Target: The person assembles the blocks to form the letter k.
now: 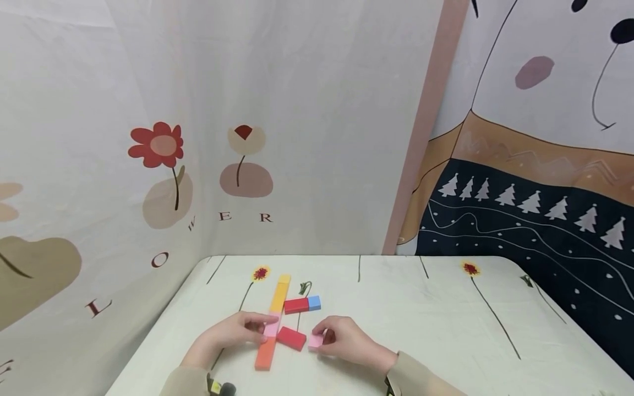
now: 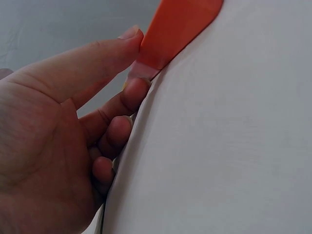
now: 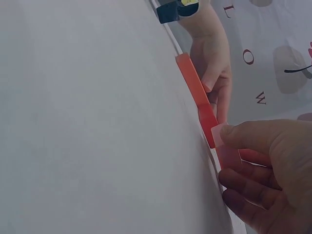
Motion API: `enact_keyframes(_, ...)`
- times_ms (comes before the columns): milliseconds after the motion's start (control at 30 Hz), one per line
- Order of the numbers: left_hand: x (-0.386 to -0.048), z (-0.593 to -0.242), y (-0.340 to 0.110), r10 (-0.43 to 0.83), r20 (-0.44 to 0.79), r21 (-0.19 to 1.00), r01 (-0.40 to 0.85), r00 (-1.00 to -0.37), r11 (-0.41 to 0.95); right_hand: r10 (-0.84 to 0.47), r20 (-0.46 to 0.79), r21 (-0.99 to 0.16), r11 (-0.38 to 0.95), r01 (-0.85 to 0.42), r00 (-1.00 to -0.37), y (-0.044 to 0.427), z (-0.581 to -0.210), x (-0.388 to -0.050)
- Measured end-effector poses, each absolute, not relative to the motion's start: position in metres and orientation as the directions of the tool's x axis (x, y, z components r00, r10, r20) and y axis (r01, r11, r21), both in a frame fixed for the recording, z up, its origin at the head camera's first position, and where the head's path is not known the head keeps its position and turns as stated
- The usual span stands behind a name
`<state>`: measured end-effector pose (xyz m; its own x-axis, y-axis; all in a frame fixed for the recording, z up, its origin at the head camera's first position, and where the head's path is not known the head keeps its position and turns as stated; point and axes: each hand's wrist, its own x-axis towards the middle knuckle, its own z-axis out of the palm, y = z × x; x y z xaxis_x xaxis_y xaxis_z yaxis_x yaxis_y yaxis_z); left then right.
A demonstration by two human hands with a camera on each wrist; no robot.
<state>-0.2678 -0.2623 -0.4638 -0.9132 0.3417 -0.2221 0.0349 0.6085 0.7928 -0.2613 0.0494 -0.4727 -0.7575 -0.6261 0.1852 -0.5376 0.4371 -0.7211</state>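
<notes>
On the table lies a straight row of toy blocks: a yellow block [image 1: 279, 294], a pink block [image 1: 271, 329] and an orange block [image 1: 264, 355]. My left hand [image 1: 240, 330] holds the pink block in this row, the thumb near its joint with the orange block and the index finger farther up. A red block [image 1: 291, 338] slants out to the right beside the pink one. Between the thumb and fingers of my right hand [image 1: 346, 341] is a small pink block [image 1: 315, 342], just right of the red block's end.
Farther back, another red block [image 1: 296, 306] reaches right from the row, with a blue block [image 1: 314, 303] at its end. A white cloth with printed flowers covers the table [image 1: 421, 324]. Printed curtains [image 1: 317, 137] hang behind and to the left.
</notes>
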Motion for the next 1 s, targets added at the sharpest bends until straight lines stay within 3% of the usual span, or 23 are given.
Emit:
enact_keyframes(400, -0.27, -0.467, -0.263, 0.367, -0.214, 0.808, 0.048, -0.905, 0.588, -0.596, 0.115, -0.728, 0.493, -0.476, -0.795, 0.04, -0.473, -0.26)
enact_keyframes(1000, -0.267, -0.464, -0.263, 0.361, -0.215, 0.81, 0.041, -0.907, 0.585, -0.605, 0.094, -0.727, 0.501, -0.469, -0.791, 0.035, -0.473, -0.26)
